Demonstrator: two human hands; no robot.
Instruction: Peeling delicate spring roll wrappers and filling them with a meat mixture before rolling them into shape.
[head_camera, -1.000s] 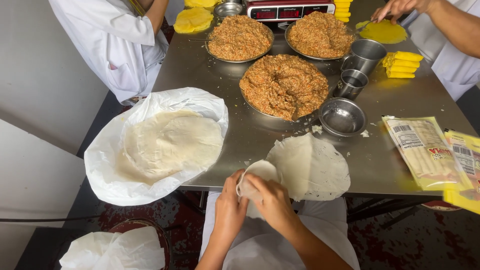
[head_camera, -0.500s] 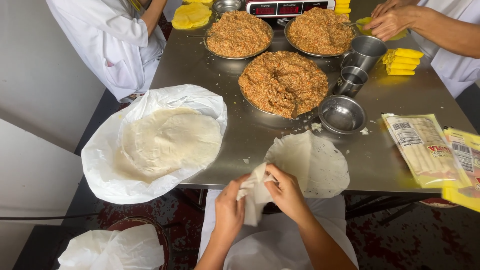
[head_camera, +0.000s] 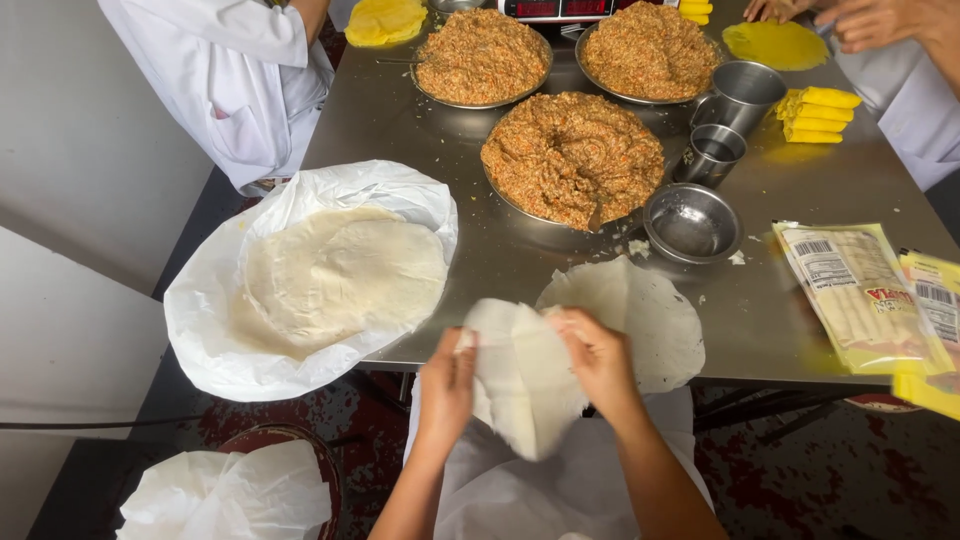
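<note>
Wrapper sheet (head_camera: 522, 385), thin, white, round, hangs crumpled just off the near table edge, held between both hands. Left to right: white plastic bag (head_camera: 205, 320) spread open on the steel table (head_camera: 800, 190), carrying a stack of pale round wrappers (head_camera: 340, 275). Left hand (head_camera: 447, 385) pinches the sheet's left edge, fingers closed on it. Right hand (head_camera: 598, 360) grips the sheet's upper right part. Behind the hands, 1 more flat wrapper (head_camera: 645, 310) lies on the table. Farther back, 3 trays of orange-brown shredded filling (head_camera: 572, 155). Right of those, small steel bowl (head_camera: 692, 222), 2 steel cups, yellow packets (head_camera: 855, 295).
</note>
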